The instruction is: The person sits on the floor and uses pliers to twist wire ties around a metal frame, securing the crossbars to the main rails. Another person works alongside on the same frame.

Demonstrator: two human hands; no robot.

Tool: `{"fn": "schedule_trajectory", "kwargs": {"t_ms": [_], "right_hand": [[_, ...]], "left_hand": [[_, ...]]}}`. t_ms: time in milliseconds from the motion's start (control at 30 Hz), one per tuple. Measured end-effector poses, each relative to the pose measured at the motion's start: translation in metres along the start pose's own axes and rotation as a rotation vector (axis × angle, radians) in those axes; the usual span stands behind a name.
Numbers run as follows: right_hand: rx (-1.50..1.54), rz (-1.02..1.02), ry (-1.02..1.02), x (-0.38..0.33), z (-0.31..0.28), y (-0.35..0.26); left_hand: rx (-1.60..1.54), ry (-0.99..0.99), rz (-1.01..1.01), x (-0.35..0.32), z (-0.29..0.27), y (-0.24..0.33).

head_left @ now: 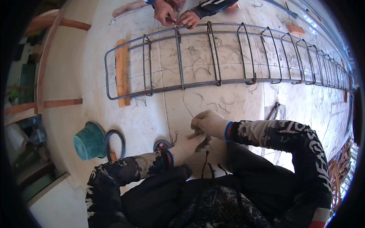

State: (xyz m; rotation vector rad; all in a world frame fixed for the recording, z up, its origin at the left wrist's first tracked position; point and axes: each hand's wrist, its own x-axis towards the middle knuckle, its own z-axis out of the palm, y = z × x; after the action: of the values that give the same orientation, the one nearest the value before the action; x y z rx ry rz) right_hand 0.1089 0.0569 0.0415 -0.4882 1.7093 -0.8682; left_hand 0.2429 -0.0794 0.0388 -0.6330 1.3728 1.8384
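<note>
In a white knit glove with a blue cuff, my right hand (211, 123) is closed on a thin tie wire (186, 104). This wire runs up from the hand toward the near bar of a steel rebar cage (194, 86). My left hand (188, 149), gloved alike, is closed just below and touching the right. Whatever its fingers hold is hidden. The cage lies lengthwise across the floor, with several rectangular stirrups along it. On its far bar, a co-worker's bare hands (176, 17) work close together at a stirrup joint.
A wooden block (122, 72) lies under the cage's left end. Loose wire bits (224, 102) litter the tiles. Pliers-like tool (273, 111) rests right of my hands. At left stand a green bucket (89, 141), a dark hose-like loop (115, 142) and a wooden frame (48, 57).
</note>
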Motion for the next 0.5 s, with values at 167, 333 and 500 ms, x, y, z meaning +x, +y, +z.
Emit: {"fn": "schedule_trajectory", "kwargs": {"t_ms": [167,333,500], "right_hand": [[-0.09,-0.083,-0.045,0.036,0.014,0.011],[-0.147,-0.056,0.119,0.09,0.017,0.027],[0.097,0.152,0.352,0.092,0.012,-0.013]], "left_hand": [[0.906,0.675,0.437,-0.023,-0.06,0.021],[1.235,0.899,0.769,0.012,-0.129,0.112],[1.415,0.649,0.375,0.042,-0.157,0.153]]}}
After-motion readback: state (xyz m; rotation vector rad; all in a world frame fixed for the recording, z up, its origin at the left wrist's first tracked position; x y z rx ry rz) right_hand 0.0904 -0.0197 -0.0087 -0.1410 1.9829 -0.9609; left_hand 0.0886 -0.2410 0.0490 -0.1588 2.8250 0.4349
